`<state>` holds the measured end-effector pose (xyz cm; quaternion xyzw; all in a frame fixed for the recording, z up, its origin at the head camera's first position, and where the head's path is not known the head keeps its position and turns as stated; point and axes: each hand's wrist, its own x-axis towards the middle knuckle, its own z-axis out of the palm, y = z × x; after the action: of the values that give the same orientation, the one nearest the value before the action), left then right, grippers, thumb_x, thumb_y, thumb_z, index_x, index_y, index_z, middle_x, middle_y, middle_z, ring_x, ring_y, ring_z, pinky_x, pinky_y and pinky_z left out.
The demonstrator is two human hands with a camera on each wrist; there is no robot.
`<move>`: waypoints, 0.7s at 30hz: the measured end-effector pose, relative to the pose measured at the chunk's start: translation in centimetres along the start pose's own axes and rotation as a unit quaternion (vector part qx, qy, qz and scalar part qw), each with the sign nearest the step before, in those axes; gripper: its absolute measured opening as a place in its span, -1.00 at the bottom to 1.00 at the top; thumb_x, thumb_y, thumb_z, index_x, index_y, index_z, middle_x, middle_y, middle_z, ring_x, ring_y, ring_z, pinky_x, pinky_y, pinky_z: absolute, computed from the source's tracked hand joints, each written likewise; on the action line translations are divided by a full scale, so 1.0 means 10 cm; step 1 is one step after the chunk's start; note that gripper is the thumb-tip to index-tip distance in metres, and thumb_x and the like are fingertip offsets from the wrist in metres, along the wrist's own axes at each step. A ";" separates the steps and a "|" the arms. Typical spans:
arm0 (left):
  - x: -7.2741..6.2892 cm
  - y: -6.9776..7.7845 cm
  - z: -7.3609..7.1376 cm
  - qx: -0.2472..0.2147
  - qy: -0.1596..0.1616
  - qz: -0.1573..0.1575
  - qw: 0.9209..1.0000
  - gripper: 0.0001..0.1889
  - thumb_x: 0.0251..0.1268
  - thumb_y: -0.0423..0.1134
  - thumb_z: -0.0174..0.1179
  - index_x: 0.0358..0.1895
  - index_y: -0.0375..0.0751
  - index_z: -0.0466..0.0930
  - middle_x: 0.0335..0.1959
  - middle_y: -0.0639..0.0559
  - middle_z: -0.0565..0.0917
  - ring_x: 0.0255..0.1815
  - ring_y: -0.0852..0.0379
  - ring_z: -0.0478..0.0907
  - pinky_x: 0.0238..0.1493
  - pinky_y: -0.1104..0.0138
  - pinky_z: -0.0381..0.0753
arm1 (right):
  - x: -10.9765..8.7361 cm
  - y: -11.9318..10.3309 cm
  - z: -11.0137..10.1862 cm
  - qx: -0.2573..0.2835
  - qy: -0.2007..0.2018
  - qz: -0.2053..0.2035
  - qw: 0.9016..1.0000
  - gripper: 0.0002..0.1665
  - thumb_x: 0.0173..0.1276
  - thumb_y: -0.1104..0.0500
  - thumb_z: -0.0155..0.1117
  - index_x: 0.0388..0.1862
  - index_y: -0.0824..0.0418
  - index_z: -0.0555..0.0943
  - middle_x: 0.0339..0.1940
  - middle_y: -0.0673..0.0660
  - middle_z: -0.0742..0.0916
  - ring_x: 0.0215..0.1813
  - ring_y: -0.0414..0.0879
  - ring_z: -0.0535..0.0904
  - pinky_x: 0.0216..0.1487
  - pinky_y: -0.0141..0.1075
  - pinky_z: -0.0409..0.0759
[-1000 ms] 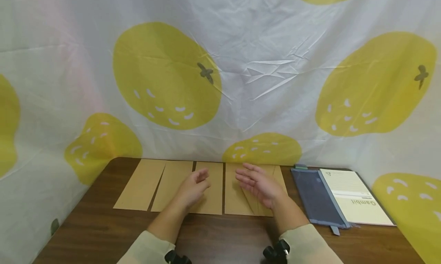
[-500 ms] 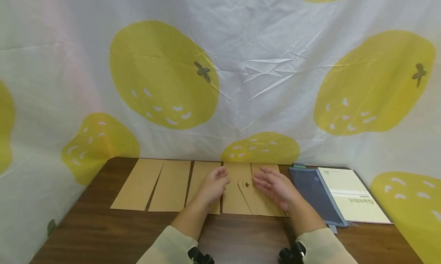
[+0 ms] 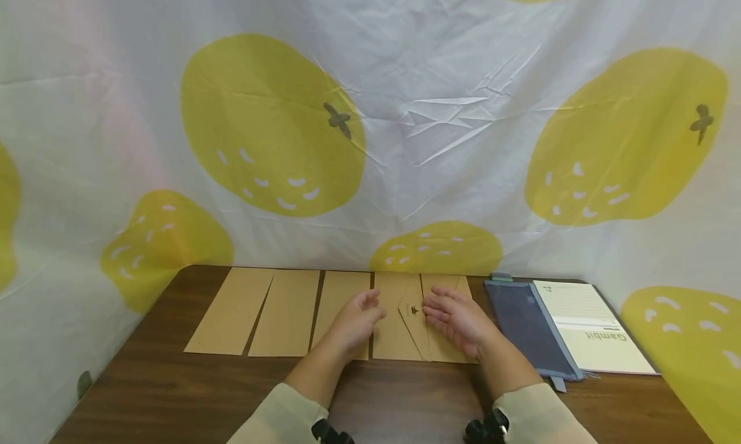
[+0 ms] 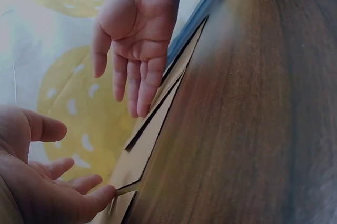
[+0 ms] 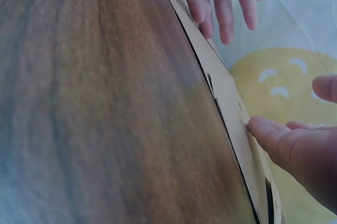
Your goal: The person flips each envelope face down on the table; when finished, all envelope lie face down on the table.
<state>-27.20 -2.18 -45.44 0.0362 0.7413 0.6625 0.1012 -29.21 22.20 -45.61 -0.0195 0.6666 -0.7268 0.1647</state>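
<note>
Several brown kraft-paper envelopes lie side by side along the back of the table. My left hand (image 3: 354, 322) hovers over the third envelope (image 3: 336, 296), fingers relaxed and holding nothing. Over the rightmost envelope (image 3: 448, 351) is my right hand (image 3: 457, 318), its fingers loosely extended and palm turned inward. Between the hands, the fourth envelope (image 3: 388, 341) shows a pointed flap with a small dark crown print (image 3: 413, 310). In the left wrist view both palms face each other, my left hand (image 4: 47, 182) nearer the camera. The right wrist view has my right hand (image 5: 305, 150) beside the paper edges.
To the right lie a blue mesh zip pouch (image 3: 529, 331) and a cream notepad (image 3: 590, 328) printed "Gambit", partly beside the pouch. The dark wooden table (image 3: 173, 392) ends at a white curtain (image 3: 440, 193) with yellow fruit prints.
Both hands have moved right from their place a second ago, uncovering the crown print on the fourth envelope. Over the last half second they have barely moved. The envelopes stay put.
</note>
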 end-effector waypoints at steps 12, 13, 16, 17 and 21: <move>0.01 -0.03 0.00 0.019 -0.015 -0.008 1.000 -0.30 0.48 -0.22 0.20 0.64 -0.24 0.28 0.66 -0.33 0.34 0.68 -0.36 0.27 0.60 -0.24 0.39 | -0.02 -0.03 -0.01 -0.019 -0.012 0.000 1.000 -0.23 0.76 0.21 -0.12 0.74 0.49 -0.10 0.71 0.60 0.17 0.74 0.42 0.15 0.73 0.11 0.21; 0.01 -0.04 0.00 0.020 -0.018 -0.009 1.000 -0.31 0.48 -0.23 0.19 0.63 -0.24 0.28 0.66 -0.33 0.34 0.68 -0.36 0.27 0.59 -0.23 0.40 | -0.01 -0.03 -0.02 -0.017 -0.012 0.001 1.000 -0.24 0.77 0.21 -0.12 0.74 0.48 -0.08 0.71 0.59 0.18 0.73 0.41 0.17 0.73 0.10 0.23; 0.00 -0.04 0.00 0.027 -0.025 -0.008 0.999 -0.32 0.48 -0.22 0.19 0.63 -0.25 0.30 0.65 -0.34 0.34 0.65 -0.37 0.31 0.56 -0.21 0.46 | -0.01 -0.02 -0.06 -0.013 -0.006 -0.001 1.000 -0.26 0.76 0.23 -0.09 0.73 0.48 -0.03 0.70 0.58 0.22 0.69 0.34 0.30 0.67 -0.02 0.38; -0.01 -0.04 0.00 0.027 -0.028 -0.007 0.999 -0.32 0.48 -0.23 0.19 0.62 -0.26 0.31 0.65 -0.35 0.35 0.64 -0.37 0.32 0.54 -0.20 0.50 | 0.00 -0.01 -0.07 -0.010 -0.001 -0.001 1.000 -0.26 0.75 0.23 -0.06 0.73 0.48 -0.01 0.69 0.57 0.24 0.65 0.29 0.38 0.63 -0.08 0.45; -0.03 -0.03 0.03 0.024 -0.037 -0.009 0.999 -0.34 0.47 -0.25 0.21 0.60 -0.26 0.34 0.62 -0.37 0.37 0.59 -0.37 0.40 0.45 -0.14 0.60 | 0.00 -0.01 -0.10 0.002 0.009 -0.007 1.000 -0.25 0.72 0.25 0.03 0.72 0.47 0.05 0.67 0.56 0.30 0.39 -0.06 0.66 0.39 -0.34 0.65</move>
<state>-26.87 -2.00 -45.76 0.0564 0.7529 0.6419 0.1339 -29.54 23.15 -45.59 -0.0174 0.6665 -0.7292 0.1539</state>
